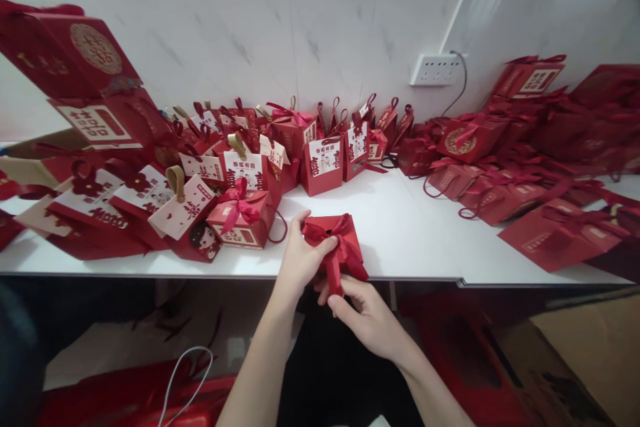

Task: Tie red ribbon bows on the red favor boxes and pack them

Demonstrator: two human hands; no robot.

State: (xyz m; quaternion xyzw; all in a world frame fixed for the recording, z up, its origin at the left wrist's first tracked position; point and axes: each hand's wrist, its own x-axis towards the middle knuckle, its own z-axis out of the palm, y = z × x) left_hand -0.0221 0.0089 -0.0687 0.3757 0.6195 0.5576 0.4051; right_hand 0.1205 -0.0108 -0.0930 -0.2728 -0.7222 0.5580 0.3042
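Two hands are together at one red box, which sits between them at the table's front edge. The left hand is clamped on the box's near-left side, its thumb pressing the ribbon bow on top. The right hand is below and to the right, its thumb and fingers about the hanging ribbon tail; whether they pinch it firmly cannot be told. Whether the box bears on the white table or is carried by the hands is likewise unclear.

Findings of risk, by judgement: the bow could slip loose or turn lopsided if the left thumb lifts while the tail is under tension. A hard downward pull could crease the card top or tip the box over the edge towards the lap.

Just left of the hands stands a bow-topped box with a cord loop; a leftward swing of the left hand could catch that loop. Beyond the hands, a white-fronted box stands upright. The piled boxes well to the right appear unlikely to interfere.
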